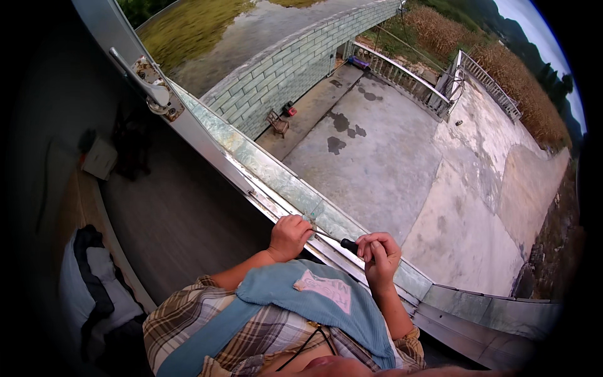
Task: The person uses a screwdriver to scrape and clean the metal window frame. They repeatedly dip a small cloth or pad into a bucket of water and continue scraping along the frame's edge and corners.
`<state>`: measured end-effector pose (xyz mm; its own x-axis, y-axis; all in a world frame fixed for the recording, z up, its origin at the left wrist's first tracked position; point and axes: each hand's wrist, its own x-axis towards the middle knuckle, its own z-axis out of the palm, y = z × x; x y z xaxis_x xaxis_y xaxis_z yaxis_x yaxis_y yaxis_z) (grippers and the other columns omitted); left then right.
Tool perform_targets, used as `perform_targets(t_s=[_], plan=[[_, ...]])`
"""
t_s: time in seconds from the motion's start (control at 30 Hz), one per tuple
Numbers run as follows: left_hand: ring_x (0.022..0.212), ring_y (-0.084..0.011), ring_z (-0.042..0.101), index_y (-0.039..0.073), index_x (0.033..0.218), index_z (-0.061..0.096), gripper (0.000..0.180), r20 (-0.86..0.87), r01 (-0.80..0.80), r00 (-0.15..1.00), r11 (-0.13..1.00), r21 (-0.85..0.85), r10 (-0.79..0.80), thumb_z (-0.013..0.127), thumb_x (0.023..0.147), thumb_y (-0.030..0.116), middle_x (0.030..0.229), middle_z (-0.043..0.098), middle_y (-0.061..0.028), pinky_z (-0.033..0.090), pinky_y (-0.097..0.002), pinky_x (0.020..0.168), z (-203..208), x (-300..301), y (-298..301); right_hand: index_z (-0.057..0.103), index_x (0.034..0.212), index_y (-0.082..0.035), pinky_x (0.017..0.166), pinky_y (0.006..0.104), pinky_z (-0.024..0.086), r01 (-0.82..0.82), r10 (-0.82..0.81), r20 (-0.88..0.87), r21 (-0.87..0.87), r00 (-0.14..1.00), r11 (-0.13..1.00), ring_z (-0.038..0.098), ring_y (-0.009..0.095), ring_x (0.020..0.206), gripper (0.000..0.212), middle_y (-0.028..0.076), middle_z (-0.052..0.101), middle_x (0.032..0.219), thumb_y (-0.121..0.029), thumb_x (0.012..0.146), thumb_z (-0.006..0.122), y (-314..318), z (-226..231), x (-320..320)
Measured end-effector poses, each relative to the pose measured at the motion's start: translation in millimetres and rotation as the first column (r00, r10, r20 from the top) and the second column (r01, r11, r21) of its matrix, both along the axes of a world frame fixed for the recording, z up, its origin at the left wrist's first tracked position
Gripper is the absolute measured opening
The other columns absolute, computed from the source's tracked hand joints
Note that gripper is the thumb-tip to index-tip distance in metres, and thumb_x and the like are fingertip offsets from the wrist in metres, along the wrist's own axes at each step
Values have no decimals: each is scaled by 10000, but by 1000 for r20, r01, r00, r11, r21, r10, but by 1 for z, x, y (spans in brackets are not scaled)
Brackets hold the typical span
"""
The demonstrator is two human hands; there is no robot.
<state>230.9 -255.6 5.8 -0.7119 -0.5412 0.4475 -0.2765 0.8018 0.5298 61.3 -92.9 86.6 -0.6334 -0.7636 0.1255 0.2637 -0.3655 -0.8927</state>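
Observation:
My right hand (379,256) is closed around the black handle of a screwdriver (349,245). Its thin shaft points left across the window track (276,212), toward my other hand. My left hand (289,238) rests at the track by the shaft's far end, its fingers curled together. A small pale greenish piece shows at those fingertips, too small to name. The screwdriver's tip is hidden by the fingers. Beneath both hands run the metal track and the greenish tiled sill (262,164).
An open window sash (207,143) with a metal handle (135,78) stands at the left. Beyond the sill, a concrete yard (383,157) lies lower down, with a wooden chair (277,124) by a tiled wall (276,69). Indoors, clothing or bedding (103,283) lies at lower left.

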Motion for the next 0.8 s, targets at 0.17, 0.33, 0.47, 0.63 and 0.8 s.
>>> perform_targets(t_s=[0.17,0.33,0.47,0.63,0.8], plan=[[893,-295,602,92,1015,645,233,11,-28,1000,995,99,27,745,808,131,908,615,-72,446,-418,834,-1,11,1,629,964,30,805,386,516,93,-94,0,-115,996,989,513,146,575,167,32,493,578,-2,941,467,8,20,-12],[906,-293,605,81,1041,642,240,26,-34,999,999,37,33,728,822,126,918,626,-73,437,-421,858,0,14,3,624,959,14,767,378,502,120,-122,-39,-54,992,991,493,141,553,161,14,473,562,-13,937,467,22,25,-19],[885,-298,608,79,1010,642,196,32,-55,998,998,6,55,708,826,100,896,636,-74,434,-428,868,7,11,2,609,956,-6,755,377,480,104,-104,-10,-52,995,993,486,142,545,139,1,451,549,-36,943,474,9,11,-6],[864,-299,614,88,961,611,150,-18,-215,976,976,-34,215,673,826,68,875,632,-83,427,-438,901,5,19,-14,612,961,-8,797,392,484,39,-42,-20,-139,999,989,503,147,575,141,11,475,567,-23,949,472,-16,9,5],[852,-302,627,88,939,599,120,-46,-325,946,937,-129,322,648,834,54,865,645,-89,423,-431,920,-4,31,-45,622,1000,20,813,363,501,-116,114,-44,-47,992,992,520,134,604,151,76,587,720,26,955,478,-40,1,19]])
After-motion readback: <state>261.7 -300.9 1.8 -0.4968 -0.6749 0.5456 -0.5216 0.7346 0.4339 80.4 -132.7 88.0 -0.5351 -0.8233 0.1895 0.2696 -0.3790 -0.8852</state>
